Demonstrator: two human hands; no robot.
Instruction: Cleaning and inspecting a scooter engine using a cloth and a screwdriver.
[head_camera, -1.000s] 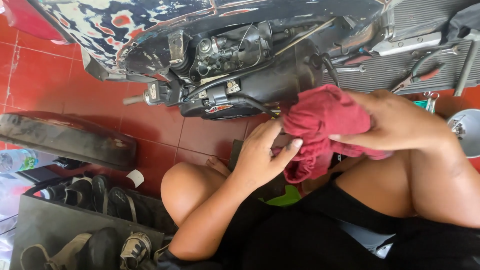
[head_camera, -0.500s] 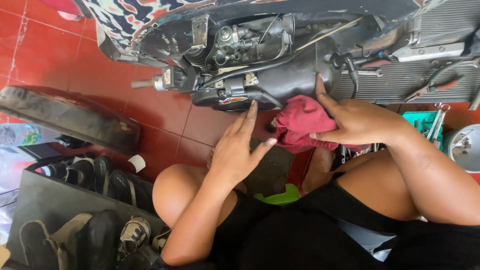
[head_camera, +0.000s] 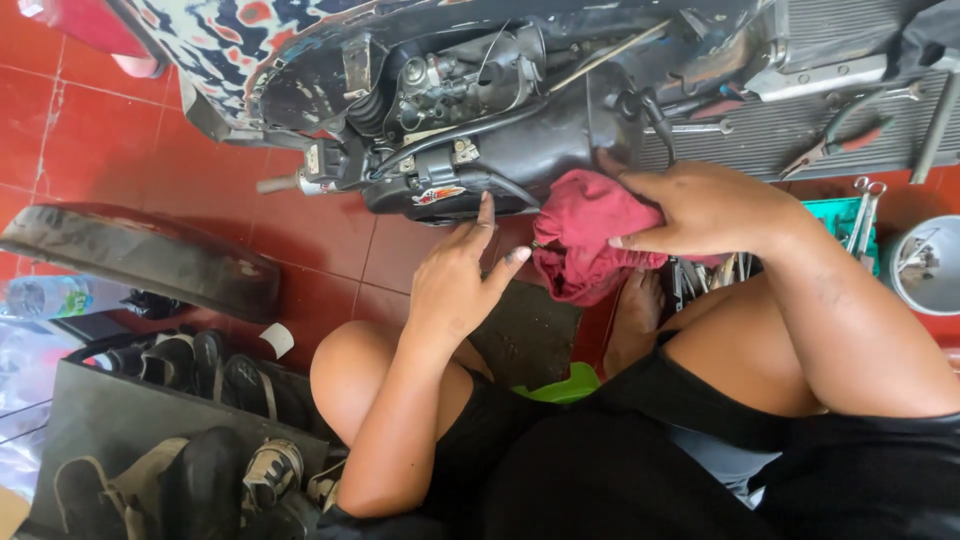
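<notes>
Nearest the camera it's mostly the person's own lap: black shorts, two bare knees, crouched low over the red tiled floor (head_camera: 90, 120). At the lower left corner there's a dark rack of shoes (head_camera: 180, 400), and a loose black curved panel (head_camera: 150, 260) lies on the tiles just past it.

Moving out, the left hand (head_camera: 455, 285) is up with the fingers spread, index fingertip touching the underside of the scooter engine case (head_camera: 520, 150), holding nothing. The right hand (head_camera: 705, 210) lies flat over a dark red rag (head_camera: 585, 240), fingers together and stretched out, thumb tucked under, pressing the cloth against the lower edge of the case.

That rag looks soft, light and floppy, so it should bunch up however it's gripped. Best hold is probably a fistful of the wadded middle, since the loose lower end droops and could snag. It may be greasy too, so a bit slick.

Room is tight. The case hangs right above the hands, with hoses and a cable running along it, and the knees box things in from below. The free gap is the strip of tile between case and knees. Farther back at the right, pliers (head_camera: 835, 135) lie on a ribbed mat, and a grey bowl (head_camera: 925, 265) sits at the right edge.
</notes>
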